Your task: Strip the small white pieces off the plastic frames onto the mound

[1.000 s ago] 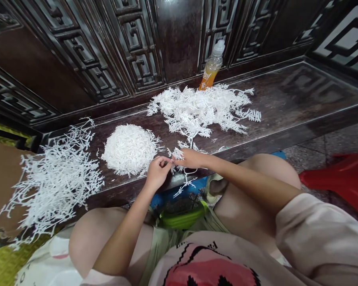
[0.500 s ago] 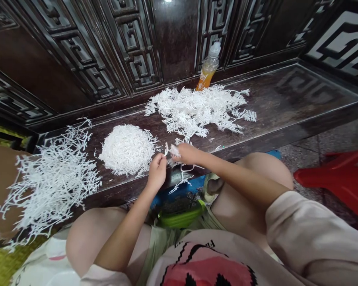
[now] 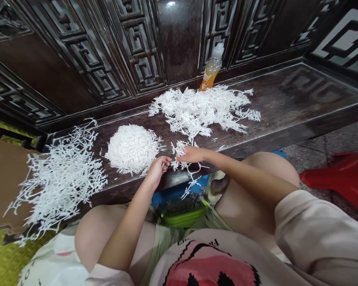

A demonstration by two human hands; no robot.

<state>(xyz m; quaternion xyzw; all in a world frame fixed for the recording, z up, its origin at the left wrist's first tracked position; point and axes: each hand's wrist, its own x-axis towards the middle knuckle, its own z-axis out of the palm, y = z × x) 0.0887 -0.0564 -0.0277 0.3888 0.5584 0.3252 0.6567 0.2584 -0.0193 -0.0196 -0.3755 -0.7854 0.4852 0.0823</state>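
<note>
My right hand (image 3: 192, 154) is closed around a white branched plastic sprig (image 3: 193, 180), whose thin stems hang past the bench's front edge. Just left of it, my left hand (image 3: 158, 169) has its fingers curled together; whatever they may hold is too small to make out. The two hands are slightly apart. Beside my left hand lies a rounded heap of small white plastic pieces (image 3: 134, 149). Behind my right hand spreads a pile of bushy white sprigs (image 3: 201, 109). Farther left is a tangled pile of bare white stems (image 3: 64, 178).
A bottle of orange drink (image 3: 210, 69) stands behind the bushy pile on the dark wooden bench (image 3: 274, 107). Carved panels (image 3: 179, 43) rise at the back. A brown cardboard piece (image 3: 6, 178) is at left, and a red plastic stool (image 3: 340, 174) at right.
My left hand has drawn slightly down and away from the sprig, and its fingers have curled differently. My right hand stays on the sprig. The whole view has shifted a little.
</note>
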